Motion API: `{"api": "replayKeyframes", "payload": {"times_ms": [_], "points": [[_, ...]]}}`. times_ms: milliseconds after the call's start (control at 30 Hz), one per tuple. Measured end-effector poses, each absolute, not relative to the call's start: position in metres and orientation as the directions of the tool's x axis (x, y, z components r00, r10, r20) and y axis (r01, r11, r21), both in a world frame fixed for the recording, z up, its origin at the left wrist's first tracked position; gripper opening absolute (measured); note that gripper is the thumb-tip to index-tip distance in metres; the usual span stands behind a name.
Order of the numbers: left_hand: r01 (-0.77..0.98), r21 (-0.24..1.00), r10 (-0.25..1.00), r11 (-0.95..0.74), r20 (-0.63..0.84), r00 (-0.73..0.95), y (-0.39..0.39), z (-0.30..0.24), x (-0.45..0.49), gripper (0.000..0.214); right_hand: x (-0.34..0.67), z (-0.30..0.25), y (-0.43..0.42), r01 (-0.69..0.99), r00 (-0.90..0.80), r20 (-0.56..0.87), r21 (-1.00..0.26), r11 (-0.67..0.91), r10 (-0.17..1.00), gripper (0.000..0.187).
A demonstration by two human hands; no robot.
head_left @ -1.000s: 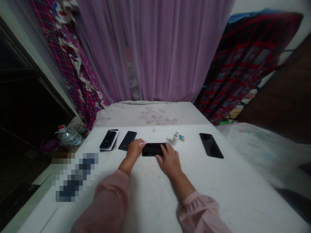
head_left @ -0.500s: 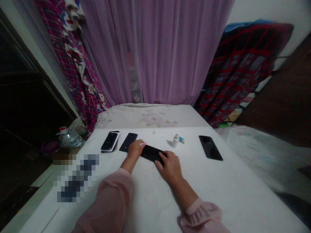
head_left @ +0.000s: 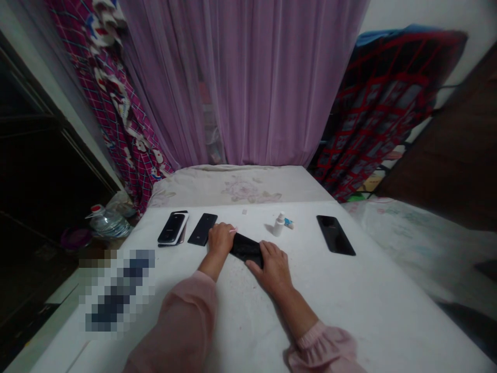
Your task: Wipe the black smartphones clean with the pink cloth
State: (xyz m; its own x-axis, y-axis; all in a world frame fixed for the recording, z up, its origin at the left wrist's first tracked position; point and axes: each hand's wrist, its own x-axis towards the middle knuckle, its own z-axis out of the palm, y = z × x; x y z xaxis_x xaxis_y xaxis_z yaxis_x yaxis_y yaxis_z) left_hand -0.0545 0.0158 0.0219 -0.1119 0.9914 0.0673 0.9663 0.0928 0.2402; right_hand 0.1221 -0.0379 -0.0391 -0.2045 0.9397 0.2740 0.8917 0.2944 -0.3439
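A black phone (head_left: pixel 247 249) lies slantwise on the white-covered table between my hands. My left hand (head_left: pixel 221 239) is closed over its left end, with a small pink cloth (head_left: pixel 233 230) showing at the fingers. My right hand (head_left: pixel 272 265) grips the phone's right end, thumb at the near edge and fingers at the far edge. Just left of my left hand rests a dark flat phone (head_left: pixel 203 229). Farther left, a black-and-white phone (head_left: pixel 173 228) lies on top of other phones.
Behind my right hand stand a white spray bottle (head_left: pixel 278 225) and a small blue-and-white item (head_left: pixel 289 223). Another black phone (head_left: pixel 336 235) lies to the right. A tiny pale square (head_left: pixel 244 212) is at the back. Purple curtains (head_left: pixel 267 83) hang beyond the table.
My left hand has slid right along the phone, with the pink cloth. My right thumb and fingers have shifted from the phone's face to its right end. The view has tilted slightly.
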Motion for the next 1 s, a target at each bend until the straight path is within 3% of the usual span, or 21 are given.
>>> {"api": "replayKeyframes", "payload": {"times_ms": [300, 633, 800, 1000], "points": [[0.958, 0.284, 0.985, -0.045, 0.173, -0.005, 0.007, 0.011, -0.035, 0.025, 0.123, -0.042, -0.038, 0.885, -0.202, 0.297, -0.353, 0.304, 0.933, 0.061], [0.942, 0.309, 0.987, -0.13, 0.131, 0.093, -0.001, 0.011, -0.023, 0.022, 0.124, -0.04, -0.039, 0.868, -0.244, 0.313, -0.353, 0.35, 0.918, 0.068], [0.9, 0.43, 0.97, -0.074, 0.24, -0.034, 0.001, 0.006, -0.06, 0.019, 0.121, -0.034, -0.039, 0.892, -0.184, 0.335, -0.338, 0.3, 0.924, 0.062], [0.915, 0.402, 0.955, 0.031, 0.26, -0.146, 0.006, 0.001, -0.086, 0.013, 0.118, -0.034, -0.037, 0.909, -0.154, 0.361, -0.313, 0.275, 0.92, 0.058]]}}
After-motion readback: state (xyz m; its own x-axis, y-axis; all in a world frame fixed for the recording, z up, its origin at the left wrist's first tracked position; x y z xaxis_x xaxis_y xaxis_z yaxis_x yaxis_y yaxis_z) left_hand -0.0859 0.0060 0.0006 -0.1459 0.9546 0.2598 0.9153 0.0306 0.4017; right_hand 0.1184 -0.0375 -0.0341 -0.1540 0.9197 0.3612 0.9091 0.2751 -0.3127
